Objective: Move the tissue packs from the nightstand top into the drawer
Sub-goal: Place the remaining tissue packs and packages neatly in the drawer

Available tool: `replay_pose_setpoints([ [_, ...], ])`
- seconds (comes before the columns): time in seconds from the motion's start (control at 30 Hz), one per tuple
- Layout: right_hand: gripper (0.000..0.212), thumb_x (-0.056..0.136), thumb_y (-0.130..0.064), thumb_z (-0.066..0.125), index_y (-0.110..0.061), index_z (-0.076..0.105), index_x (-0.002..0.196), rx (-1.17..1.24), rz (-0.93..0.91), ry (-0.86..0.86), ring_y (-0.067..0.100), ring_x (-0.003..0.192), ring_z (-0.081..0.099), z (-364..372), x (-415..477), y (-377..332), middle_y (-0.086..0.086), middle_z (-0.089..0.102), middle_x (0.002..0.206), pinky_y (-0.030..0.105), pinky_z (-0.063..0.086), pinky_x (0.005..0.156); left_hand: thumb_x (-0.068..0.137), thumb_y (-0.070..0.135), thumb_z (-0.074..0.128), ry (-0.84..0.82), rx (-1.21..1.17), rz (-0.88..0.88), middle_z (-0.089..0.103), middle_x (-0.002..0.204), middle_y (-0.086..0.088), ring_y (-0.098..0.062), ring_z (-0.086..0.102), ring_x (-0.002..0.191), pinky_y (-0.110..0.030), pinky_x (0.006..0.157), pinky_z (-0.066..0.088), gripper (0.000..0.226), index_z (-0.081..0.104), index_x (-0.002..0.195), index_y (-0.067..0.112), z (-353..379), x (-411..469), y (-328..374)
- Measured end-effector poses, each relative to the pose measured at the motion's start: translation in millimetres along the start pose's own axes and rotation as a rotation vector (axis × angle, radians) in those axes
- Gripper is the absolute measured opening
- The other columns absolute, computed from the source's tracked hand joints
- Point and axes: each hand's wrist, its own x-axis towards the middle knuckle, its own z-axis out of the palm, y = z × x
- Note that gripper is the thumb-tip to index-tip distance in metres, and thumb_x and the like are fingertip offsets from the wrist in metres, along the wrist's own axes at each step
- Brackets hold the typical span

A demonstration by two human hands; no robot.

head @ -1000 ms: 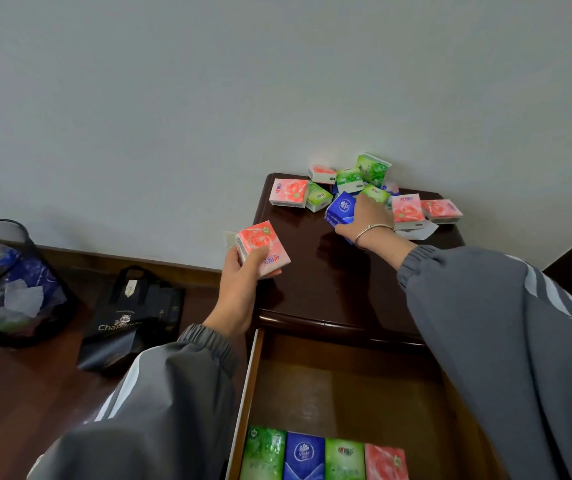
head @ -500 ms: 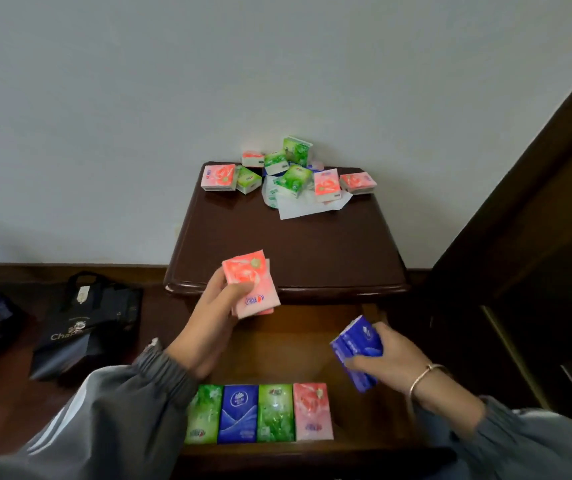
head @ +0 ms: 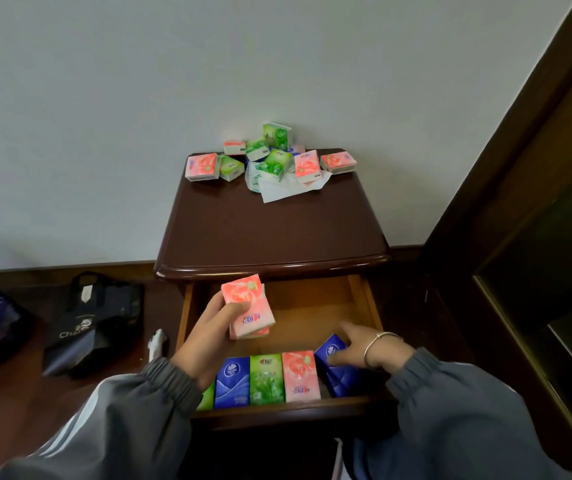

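My left hand has come down from the dark wooden nightstand top and now grips the pink plastic-wrapped tissue pack above the open wooden drawer. My right hand has lowered the blue tissue pack beside the drawer's front row, fingers stretched flat on it. So pink goes next, I judge; the heap of packs by the wall waits.

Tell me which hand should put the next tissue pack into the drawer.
Left. The left hand grips a pink tissue pack above the open drawer, with bare drawer floor below it. The right hand is occupied, touching the blue tissue pack at the row's right end.
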Motion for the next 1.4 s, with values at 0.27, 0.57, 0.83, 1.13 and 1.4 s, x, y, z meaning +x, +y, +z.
replay_pose_setpoints([
  [0.27,0.039,0.091,-0.038,0.051,-0.008,0.062,0.112,-0.066,0.018,0.010,0.028,0.104,0.061,4,1,-8,0.013,0.064,0.117,0.030,0.045,0.077,0.090,0.021,0.059,0.046,0.046,-0.087,0.066,0.118,-0.011,-0.026,0.067,0.102,-0.036,0.071,0.057,0.042,0.049,0.131,0.019,10,0,-15],
  [0.57,0.036,0.093,-0.035,0.050,-0.010,0.052,0.118,-0.158,-0.047,0.098,0.025,0.100,0.057,15,-3,-10,0.010,0.059,0.117,0.029,0.042,0.076,0.090,0.019,0.060,0.047,0.113,-0.156,0.064,0.116,-0.009,-0.024,0.065,0.101,-0.033,0.075,0.055,0.048,0.044,0.134,0.019,6,6,-23],
  [0.83,0.035,0.094,-0.031,0.042,-0.007,0.059,0.113,-0.150,-0.168,-0.012,0.029,0.103,0.060,21,3,-6,0.014,0.063,0.115,0.036,0.049,0.083,0.090,0.013,0.058,-0.026,0.111,-0.207,0.059,0.122,-0.011,-0.025,0.063,0.103,-0.034,0.073,0.056,0.051,0.039,0.134,0.030,1,10,-21],
  [1.13,0.048,0.091,-0.048,0.048,-0.023,0.049,0.132,0.341,-0.336,0.208,0.012,0.123,0.050,8,-7,-42,-0.005,0.053,0.134,0.022,0.041,0.091,0.085,0.004,0.063,-0.095,0.250,-0.203,0.063,0.116,-0.008,-0.021,0.070,0.093,-0.032,0.066,0.057,0.055,0.045,0.127,0.034,-17,18,-5],
  [1.4,0.063,0.075,-0.044,0.072,-0.024,0.047,0.129,0.870,-0.345,-0.107,0.012,0.101,0.066,8,11,-103,-0.002,0.063,0.119,0.029,0.056,0.085,0.081,0.012,0.070,-0.092,0.412,-0.137,0.066,0.113,-0.005,-0.018,0.067,0.098,-0.028,0.078,0.055,0.052,0.045,0.126,0.014,-33,21,14],
])
